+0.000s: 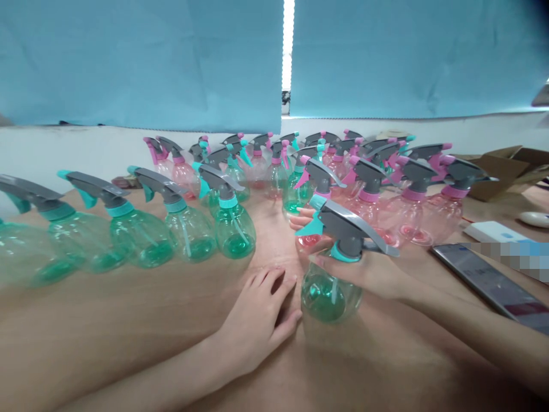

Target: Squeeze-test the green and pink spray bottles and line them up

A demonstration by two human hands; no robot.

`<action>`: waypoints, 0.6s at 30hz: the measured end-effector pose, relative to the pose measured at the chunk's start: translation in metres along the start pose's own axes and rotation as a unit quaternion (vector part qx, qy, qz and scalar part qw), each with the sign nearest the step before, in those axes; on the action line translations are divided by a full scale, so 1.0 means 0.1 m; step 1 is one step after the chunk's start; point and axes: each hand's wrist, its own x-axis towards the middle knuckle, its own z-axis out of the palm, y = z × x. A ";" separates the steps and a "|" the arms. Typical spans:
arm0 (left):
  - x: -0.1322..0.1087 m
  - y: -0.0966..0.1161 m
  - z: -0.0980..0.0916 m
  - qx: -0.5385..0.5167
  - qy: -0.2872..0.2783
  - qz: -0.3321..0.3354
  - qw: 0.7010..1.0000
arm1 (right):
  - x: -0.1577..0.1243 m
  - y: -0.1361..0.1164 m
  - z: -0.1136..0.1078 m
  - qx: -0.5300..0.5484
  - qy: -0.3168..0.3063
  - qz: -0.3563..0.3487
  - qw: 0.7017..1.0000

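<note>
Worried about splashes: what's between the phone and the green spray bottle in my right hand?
The head view shows your right hand and wrist, then tabletop, between the spray bottle and the phone.

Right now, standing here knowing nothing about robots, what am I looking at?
No machine here: these are a person's own bare hands, in one picture from a camera worn on the head, looking forward and down. The right hand holds a green spray bottle just below its sprayer; the left hand rests open on the table. Green bottles stand in a row to the left, pink bottles to the right, with a mix behind. A phone lies far right.
</note>
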 end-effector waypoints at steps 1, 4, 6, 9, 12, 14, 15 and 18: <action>0.00 0.00 0.00 0.000 -0.002 0.000 1.000 | 0.00 0.00 0.00 0.015 -0.004 -0.001 1.000; 0.00 0.00 0.00 0.000 -0.007 -0.001 1.000 | 0.01 0.03 0.00 0.065 -0.028 -0.010 0.997; 0.00 0.00 -0.01 0.000 -0.009 -0.002 1.000 | 0.01 0.05 0.00 0.082 -0.047 -0.019 0.995; 0.00 0.01 -0.01 0.002 -0.011 -0.001 1.000 | 0.02 0.07 0.01 0.074 -0.051 -0.022 0.996; 0.00 0.01 -0.02 0.003 -0.014 -0.002 1.000 | 0.00 0.08 0.02 0.074 -0.032 -0.005 0.997; 0.00 0.01 -0.01 0.001 -0.013 -0.003 1.000 | -0.01 0.09 0.02 0.080 -0.020 0.006 0.997; 0.00 0.01 -0.01 -0.001 -0.012 -0.003 1.000 | -0.01 0.09 0.03 0.080 -0.017 0.009 0.997; 0.00 0.01 -0.01 -0.007 -0.008 -0.002 1.000 | -0.02 0.11 0.03 0.062 -0.005 0.012 0.998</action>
